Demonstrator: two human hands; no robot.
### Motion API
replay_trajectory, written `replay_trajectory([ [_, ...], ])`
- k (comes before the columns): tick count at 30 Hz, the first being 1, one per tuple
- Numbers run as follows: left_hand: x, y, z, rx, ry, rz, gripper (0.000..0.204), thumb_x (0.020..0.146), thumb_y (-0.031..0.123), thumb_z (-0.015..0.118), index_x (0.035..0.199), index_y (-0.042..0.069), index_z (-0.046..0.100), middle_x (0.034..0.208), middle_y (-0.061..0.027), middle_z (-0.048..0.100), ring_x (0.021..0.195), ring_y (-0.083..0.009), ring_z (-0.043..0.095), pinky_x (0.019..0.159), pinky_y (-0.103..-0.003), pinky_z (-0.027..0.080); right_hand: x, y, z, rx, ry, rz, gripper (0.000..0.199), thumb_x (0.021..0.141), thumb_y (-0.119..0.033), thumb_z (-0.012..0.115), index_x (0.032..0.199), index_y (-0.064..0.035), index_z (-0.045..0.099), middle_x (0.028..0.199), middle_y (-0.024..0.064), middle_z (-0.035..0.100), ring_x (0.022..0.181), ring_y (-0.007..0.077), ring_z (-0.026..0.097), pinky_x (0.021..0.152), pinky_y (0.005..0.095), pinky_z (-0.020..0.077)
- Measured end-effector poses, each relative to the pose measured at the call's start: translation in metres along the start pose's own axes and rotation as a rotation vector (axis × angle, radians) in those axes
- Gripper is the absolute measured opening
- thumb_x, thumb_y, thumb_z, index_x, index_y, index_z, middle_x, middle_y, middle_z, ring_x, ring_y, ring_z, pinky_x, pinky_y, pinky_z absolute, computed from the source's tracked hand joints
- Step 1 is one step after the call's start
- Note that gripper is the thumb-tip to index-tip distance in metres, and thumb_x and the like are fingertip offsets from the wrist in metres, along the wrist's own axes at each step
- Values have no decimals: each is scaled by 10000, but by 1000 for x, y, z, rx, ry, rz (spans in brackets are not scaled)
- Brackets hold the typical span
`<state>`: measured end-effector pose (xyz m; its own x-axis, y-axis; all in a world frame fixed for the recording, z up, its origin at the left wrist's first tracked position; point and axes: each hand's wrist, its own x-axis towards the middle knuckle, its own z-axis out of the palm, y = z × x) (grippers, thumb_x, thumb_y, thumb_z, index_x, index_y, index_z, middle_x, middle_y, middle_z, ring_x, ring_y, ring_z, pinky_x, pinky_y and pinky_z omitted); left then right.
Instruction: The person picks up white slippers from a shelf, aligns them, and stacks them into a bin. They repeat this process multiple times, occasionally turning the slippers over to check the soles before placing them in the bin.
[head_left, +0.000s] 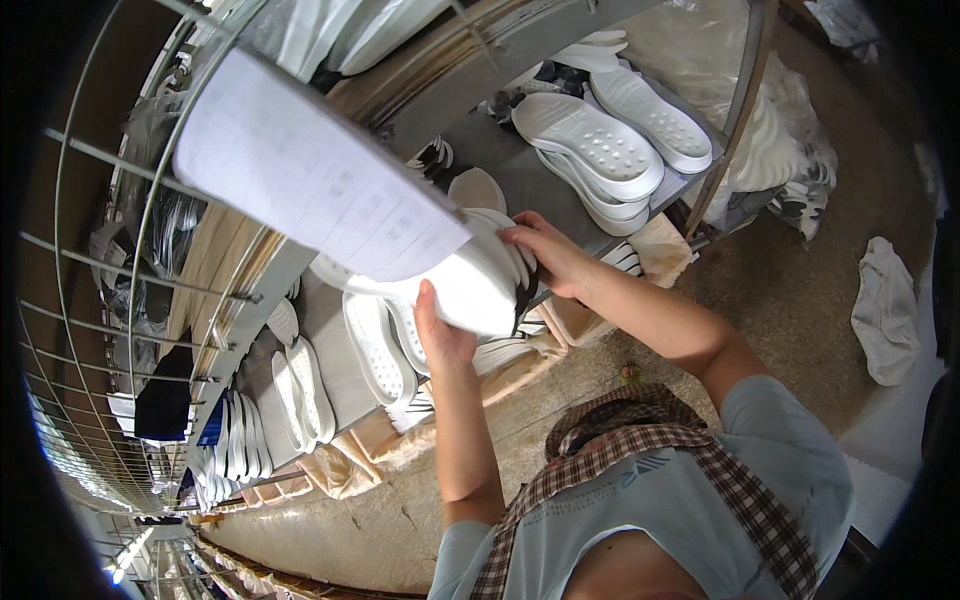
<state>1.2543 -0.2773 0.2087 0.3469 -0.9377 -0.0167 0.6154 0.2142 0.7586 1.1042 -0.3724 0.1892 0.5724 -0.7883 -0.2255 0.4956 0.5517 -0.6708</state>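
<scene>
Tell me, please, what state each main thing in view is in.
Held soles, bunched together, in both hands
Left hand, closed on the held soles
Right hand, closed on the held soles
Paper sheet, hiding part of the held soles
Upper-right soles, dimpled side up, some stacked
White cloth, crumpled

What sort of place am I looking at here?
Most likely a shoe factory or a sole storage area: white shoe soles without uppers lie in groups along a long grey shelf, a clear plastic bag beside it holds more white pieces, and a wire grid runs along the left.
</scene>
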Motion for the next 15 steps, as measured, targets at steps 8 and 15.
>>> replay_trajectory([
  [8, -82, 22, -42, 82, -44, 252, 723, 829, 549, 422, 1343, 42, 381, 1288, -144, 485, 1177, -294, 477, 999, -422, 402, -67, 25, 41, -331, -385, -36, 819, 727, -277, 717, 1319, -34, 206, 1178, 172, 413, 1129, 256, 403, 974, 389, 354],
  [15, -179, 71, -94, 270, 227, 409, 950, 727, 720, 432, 1378, 38, 318, 1342, -145, 430, 1215, -319, 436, 1005, -445, 388, -98, 122, 102, -187, -628, 120, 900, 749, -283, 700, 1401, 7, 151, 1326, 190, 345, 1246, 264, 332, 1058, 363, 268],
])
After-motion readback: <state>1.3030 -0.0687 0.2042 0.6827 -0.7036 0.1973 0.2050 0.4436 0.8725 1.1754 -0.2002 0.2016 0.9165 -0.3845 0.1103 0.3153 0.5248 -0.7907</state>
